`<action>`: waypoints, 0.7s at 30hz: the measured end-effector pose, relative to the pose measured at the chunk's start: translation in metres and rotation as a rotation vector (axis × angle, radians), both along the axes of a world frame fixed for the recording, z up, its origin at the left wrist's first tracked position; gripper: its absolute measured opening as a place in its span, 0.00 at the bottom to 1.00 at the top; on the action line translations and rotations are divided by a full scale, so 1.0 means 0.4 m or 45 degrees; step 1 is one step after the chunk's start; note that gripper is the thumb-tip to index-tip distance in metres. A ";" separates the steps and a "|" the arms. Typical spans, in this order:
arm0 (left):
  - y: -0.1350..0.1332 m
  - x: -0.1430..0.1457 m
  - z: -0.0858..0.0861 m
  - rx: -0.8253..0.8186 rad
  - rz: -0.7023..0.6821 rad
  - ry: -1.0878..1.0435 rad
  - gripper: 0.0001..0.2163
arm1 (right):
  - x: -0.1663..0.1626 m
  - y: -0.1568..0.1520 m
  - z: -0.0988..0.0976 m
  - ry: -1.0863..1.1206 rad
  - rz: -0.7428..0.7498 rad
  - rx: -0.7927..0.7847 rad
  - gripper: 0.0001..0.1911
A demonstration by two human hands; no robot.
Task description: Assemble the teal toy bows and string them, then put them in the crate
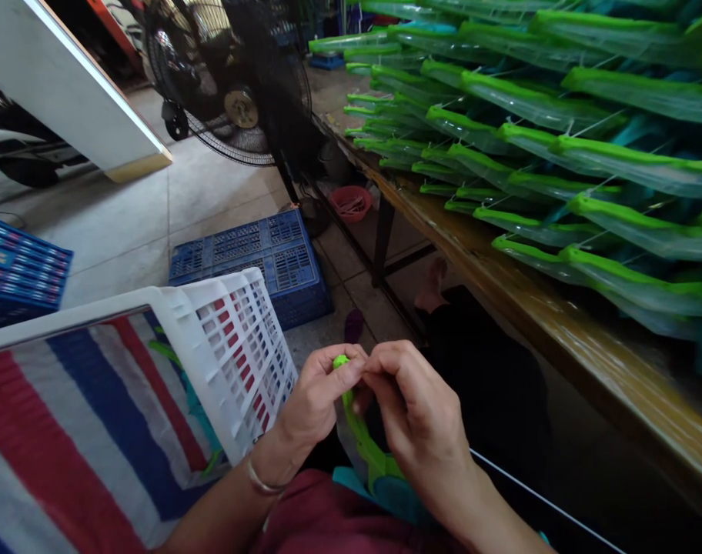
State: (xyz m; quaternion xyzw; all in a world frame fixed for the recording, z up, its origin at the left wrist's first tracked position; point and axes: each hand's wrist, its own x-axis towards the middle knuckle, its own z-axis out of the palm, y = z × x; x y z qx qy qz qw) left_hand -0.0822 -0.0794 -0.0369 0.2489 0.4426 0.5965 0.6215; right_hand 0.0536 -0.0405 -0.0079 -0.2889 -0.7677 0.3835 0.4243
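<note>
My left hand (316,400) is closed around the upper end of a curved piece with a bright green edge, a clear plastic side and teal parts (359,435); its exact kind I cannot tell. The green tip pokes out between thumb and fingers. Right beside it, my right hand (417,404) pinches with thumb and forefinger at that same end, the fingertips of both hands meeting. What the right fingertips hold is too small to make out. Below the right wrist a thin white cord (536,492) runs off toward the bottom right.
Many similar green-edged pieces (610,161) are stacked on a wooden table (501,300) at right, thin strings among them. A white basket (250,338) with a striped liner stands left. Beyond are blue crates (247,254), a black fan (235,100) and a red bowl (351,201).
</note>
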 end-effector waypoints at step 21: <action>-0.006 0.007 0.000 -0.035 -0.006 -0.099 0.11 | 0.011 -0.003 -0.024 -0.063 -0.006 0.075 0.09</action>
